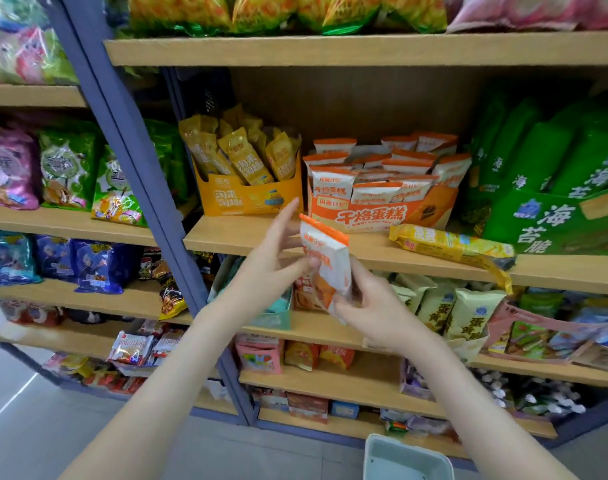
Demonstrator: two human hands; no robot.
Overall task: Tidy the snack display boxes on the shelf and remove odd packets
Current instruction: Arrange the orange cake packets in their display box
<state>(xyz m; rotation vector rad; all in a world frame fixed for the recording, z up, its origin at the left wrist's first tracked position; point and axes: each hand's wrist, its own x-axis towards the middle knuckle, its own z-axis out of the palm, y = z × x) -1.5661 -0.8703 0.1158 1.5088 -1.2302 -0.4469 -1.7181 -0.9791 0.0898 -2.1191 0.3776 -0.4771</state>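
Observation:
In front of the middle shelf [364,247] I hold up a white-and-orange snack packet [325,259]. My right hand [371,308] grips its lower end. My left hand [278,247] touches its left side with fingers stretched out. Just behind stands the orange-and-white display box [382,211] full of matching packets. To its left is a yellow display box [250,197] with yellow packets standing in it. A yellow packet [451,245] lies flat on the shelf in front of the orange box, hanging over the edge.
A green display box [555,220] fills the shelf's right end. Lower shelves hold more boxes and bags. A blue shelf post [139,174] stands to the left. A pale bin [406,459] sits on the floor below my right arm.

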